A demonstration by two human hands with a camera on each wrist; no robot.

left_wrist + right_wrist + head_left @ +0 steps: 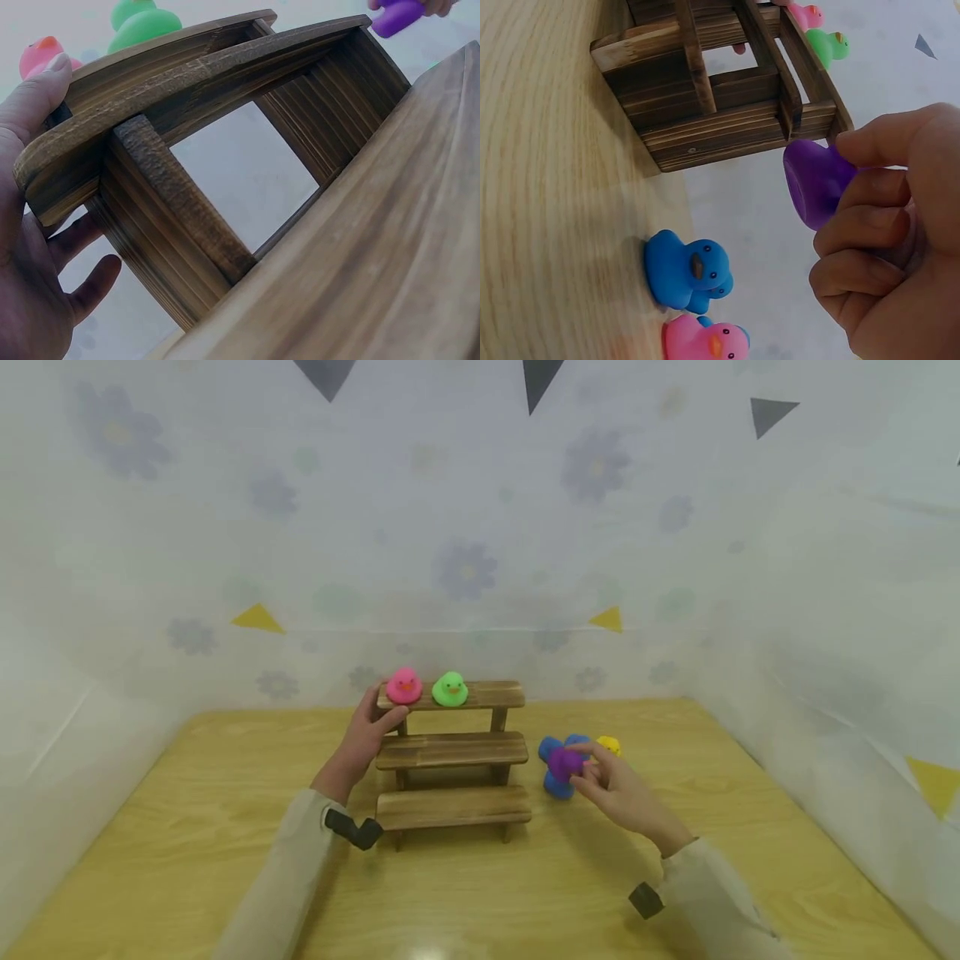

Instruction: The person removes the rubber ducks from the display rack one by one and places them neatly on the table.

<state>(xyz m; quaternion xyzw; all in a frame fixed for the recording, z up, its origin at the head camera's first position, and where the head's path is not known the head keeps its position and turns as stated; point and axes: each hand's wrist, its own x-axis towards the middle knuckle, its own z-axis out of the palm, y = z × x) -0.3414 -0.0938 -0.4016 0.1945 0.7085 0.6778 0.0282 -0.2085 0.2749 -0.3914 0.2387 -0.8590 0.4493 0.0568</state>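
A three-tier wooden stand stands on the table. My left hand grips the left end of its top tier, the thumb lying over the edge near a pink rubber duck. Beside that duck on the top tier sits a green rubber duck. My right hand pinches a purple rubber duck between thumb and fingers, held up off the table to the right of the stand. Below it lie several blue rubber ducks, with another pink duck beside them.
A yellow duck sits behind my right hand, partly hidden. The wood-grain table ends at a pale cloth backdrop with flowers and triangles, which also rises along both sides. The stand's two lower tiers are bare planks.
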